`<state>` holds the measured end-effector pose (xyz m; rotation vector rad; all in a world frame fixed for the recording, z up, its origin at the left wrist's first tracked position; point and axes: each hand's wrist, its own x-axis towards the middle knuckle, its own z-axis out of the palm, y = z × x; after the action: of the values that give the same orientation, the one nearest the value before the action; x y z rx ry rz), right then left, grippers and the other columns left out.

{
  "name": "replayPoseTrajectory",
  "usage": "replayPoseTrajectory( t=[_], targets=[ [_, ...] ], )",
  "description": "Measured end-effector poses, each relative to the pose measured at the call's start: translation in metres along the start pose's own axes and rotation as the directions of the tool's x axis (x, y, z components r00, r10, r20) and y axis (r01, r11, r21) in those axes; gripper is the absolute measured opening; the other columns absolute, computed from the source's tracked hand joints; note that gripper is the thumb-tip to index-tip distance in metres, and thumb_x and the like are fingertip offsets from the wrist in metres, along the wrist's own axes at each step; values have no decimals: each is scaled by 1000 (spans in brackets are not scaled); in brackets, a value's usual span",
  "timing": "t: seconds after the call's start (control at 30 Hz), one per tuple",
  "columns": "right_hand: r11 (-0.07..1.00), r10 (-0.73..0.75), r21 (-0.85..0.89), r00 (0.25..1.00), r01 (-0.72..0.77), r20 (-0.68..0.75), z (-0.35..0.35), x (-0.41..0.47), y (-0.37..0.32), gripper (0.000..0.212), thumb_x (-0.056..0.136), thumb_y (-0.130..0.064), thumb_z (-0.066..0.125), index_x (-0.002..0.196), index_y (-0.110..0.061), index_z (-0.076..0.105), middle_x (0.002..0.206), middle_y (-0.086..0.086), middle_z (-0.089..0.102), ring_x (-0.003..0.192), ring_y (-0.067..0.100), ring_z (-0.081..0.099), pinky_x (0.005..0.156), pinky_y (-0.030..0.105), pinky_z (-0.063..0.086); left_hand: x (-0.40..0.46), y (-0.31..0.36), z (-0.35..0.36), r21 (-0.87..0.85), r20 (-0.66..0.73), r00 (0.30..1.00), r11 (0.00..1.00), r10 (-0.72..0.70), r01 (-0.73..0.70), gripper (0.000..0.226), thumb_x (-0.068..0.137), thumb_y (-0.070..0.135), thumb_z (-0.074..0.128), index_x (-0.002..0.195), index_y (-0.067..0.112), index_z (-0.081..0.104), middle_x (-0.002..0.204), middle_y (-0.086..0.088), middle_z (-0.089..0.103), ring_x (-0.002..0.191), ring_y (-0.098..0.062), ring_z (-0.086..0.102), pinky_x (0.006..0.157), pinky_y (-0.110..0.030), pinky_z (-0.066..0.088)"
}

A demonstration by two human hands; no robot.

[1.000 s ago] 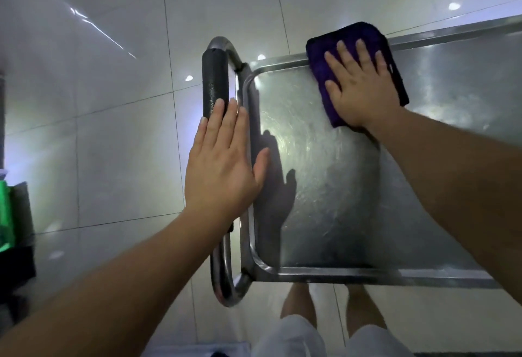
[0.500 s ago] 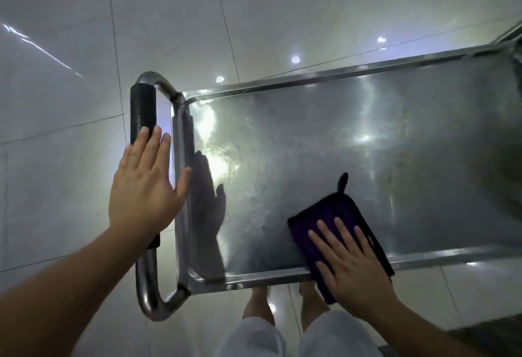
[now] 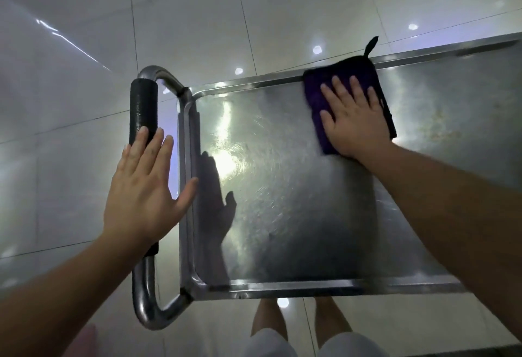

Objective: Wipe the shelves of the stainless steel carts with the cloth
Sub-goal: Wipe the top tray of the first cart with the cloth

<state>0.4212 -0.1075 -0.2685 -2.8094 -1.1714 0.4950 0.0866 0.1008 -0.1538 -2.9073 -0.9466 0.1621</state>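
The right hand (image 3: 354, 122) presses flat, fingers spread, on a folded purple cloth (image 3: 324, 94) at the far rim of the scuffed steel shelf (image 3: 282, 201). The left hand (image 3: 144, 192) rests open on the black-gripped tubular handle (image 3: 142, 108). Bare metal spreads near and right.

The cart's top shelf (image 3: 282, 201) fills the middle and right of the view; its handle (image 3: 142, 111) runs along the shelf's left end, beside the rim. The left hand (image 3: 144, 190) lies flat over the handle's near half, thumb reaching toward the shelf's left rim; the right hand (image 3: 353, 119) presses flat on the cloth (image 3: 316, 96), which lies on the shelf at its far edge, touching the far rim; the cloth's loop (image 3: 370, 44) sticks out past that rim. The floor (image 3: 70, 159) lies below, left of and behind the cart; the person's 2 legs (image 3: 299, 320) stand before the shelf's near rim.
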Motion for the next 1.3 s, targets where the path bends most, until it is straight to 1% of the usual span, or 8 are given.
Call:
replayPoseTrajectory(
  t=[0.23,0.4,0.53,0.63,0.83,1.03,1.2,1.3],
  targets=[
    [1000,23,8,1000,-23,13,-5,10,-2,68,104,-57,13,167,-33,3,175,-3,-3,161,25,-6,128,51,-5,1,4,-1,-57,-11,999,998,-42,41,82,99,62,37,162,10,28,171,-6,22,161,-16,0,129,-41,5],
    [995,-69,-63,993,75,95,23,-126,18,66,106,-57,14,167,-31,6,175,-2,3,161,25,-4,129,52,1,1,3,-2,-65,-1,999,997,-47,47,81,100,61,32,163,10,28,171,-6,22,161,-17,1,129,-40,3],
    [987,-118,-92,982,133,149,52,-264,59,65,108,-57,17,164,-26,25,172,1,21,161,27,9,126,57,16,1,4,-3,-56,10,999,998,-40,41,82,100,62,30,162,9,29,171,-7,23,160,-15,-1,129,-40,3],
    [987,-95,-108,979,116,182,51,-297,78,65,108,-57,16,163,-26,30,171,1,26,160,27,16,124,57,21,0,4,-3,-43,26,999,998,-34,35,85,98,64,31,162,9,28,170,-8,24,159,-14,-5,129,-42,3],
    [998,-26,-60,997,31,73,30,-197,86,65,105,-58,18,164,-31,25,171,-1,24,159,27,15,128,53,13,-1,4,-7,-76,14,1000,997,-6,7,88,92,62,39,160,5,33,167,-12,31,157,-12,-7,124,-24,-16],
    [992,126,14,991,-126,-36,-20,-16,98,69,102,-58,14,166,-34,6,175,-4,3,161,24,-1,129,49,-1,0,7,-6,-79,36,999,996,-26,29,91,93,66,36,160,6,33,168,-12,30,161,-21,2,129,-48,7],
    [946,318,94,945,-310,-80,-29,43,74,70,105,-52,18,167,-26,0,175,1,-5,160,32,-7,128,53,-3,0,6,-7,-84,41,998,995,-50,53,89,94,66,39,162,10,29,170,-6,25,160,-14,-5,129,-43,3],
    [946,321,74,945,-316,-61,-22,41,33,71,104,-51,19,167,-24,1,175,3,-4,160,34,-5,128,56,0,1,4,-6,-86,50,997,994,-58,62,89,94,67,39,163,13,27,171,-3,23,160,-12,-7,129,-40,0]
  ],
)
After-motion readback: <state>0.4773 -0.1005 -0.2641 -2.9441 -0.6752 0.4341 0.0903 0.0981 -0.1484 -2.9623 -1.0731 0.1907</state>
